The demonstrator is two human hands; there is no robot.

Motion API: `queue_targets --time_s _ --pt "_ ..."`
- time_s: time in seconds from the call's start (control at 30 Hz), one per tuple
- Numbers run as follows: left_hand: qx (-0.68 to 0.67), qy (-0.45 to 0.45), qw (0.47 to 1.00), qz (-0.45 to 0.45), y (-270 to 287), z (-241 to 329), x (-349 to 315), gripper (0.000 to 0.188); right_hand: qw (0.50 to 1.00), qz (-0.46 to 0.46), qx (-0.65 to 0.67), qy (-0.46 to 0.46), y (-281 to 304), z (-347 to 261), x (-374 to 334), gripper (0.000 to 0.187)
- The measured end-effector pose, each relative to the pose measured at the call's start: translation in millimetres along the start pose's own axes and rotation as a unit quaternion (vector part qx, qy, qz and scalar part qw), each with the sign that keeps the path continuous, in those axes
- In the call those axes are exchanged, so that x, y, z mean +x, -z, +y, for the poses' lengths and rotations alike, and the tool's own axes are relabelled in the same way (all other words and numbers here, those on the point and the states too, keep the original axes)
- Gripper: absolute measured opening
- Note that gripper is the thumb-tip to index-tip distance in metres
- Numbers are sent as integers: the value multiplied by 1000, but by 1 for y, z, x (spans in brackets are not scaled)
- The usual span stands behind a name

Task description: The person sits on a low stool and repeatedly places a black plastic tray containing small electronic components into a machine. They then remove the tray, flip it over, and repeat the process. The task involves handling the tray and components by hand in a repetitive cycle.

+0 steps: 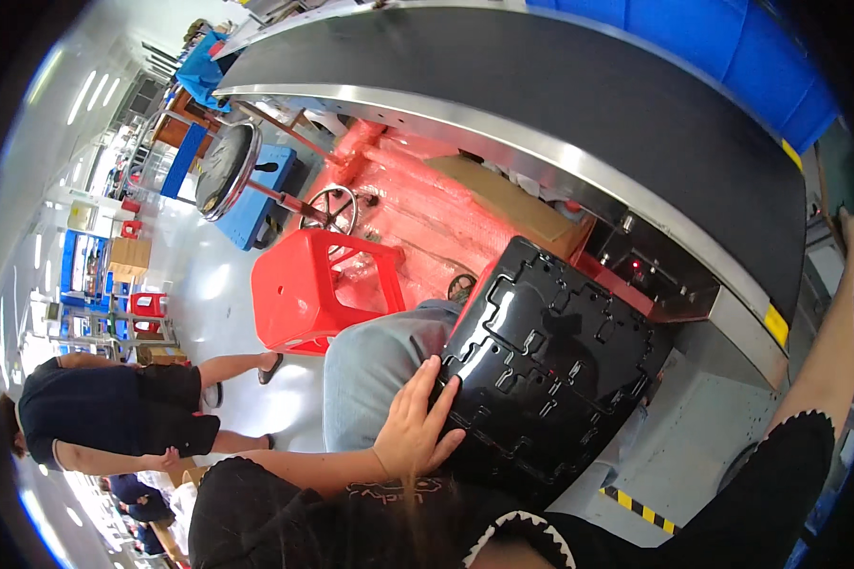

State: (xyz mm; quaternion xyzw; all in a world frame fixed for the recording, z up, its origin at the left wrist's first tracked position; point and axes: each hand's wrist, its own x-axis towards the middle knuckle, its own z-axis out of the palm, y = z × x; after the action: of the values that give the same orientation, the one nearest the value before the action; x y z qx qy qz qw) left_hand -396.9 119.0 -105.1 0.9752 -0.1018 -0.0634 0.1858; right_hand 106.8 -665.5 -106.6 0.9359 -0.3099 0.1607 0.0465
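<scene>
A glossy black moulded plastic tray (560, 365) with block-shaped recesses leans across my lap. My left hand (416, 427) lies on its near left edge, the fingers stretched and spread, the thumb apart. My right arm reaches out to the far right rim of the view. There my right hand (852, 228) is small and bent by the lens, beside grey equipment past the end of the conveyor; its fingers are hard to make out. My knee in grey trousers (380, 365) is beside the tray.
A dark conveyor belt (503, 71) with a metal edge curves past in front. Blue bins (712, 47) stand behind it. On the left are a red plastic stool (299, 289), a round swivel stool (228, 171) and a walking person (114, 408). Pink wrapped material (417, 199) lies under the conveyor.
</scene>
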Motion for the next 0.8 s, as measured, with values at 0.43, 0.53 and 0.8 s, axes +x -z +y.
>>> queue_targets --time_s 0.43,0.53,0.8 --pt "-48 -62 992 101 -12 -11 -1 64 676 -84 727 -83 254 -53 -311 42" --pt "-81 -58 987 126 -21 -15 1 64 628 -150 763 12 316 -100 -429 37" --pt "-173 -91 961 198 -30 -18 -1 67 697 -382 605 41 292 -215 -590 44"
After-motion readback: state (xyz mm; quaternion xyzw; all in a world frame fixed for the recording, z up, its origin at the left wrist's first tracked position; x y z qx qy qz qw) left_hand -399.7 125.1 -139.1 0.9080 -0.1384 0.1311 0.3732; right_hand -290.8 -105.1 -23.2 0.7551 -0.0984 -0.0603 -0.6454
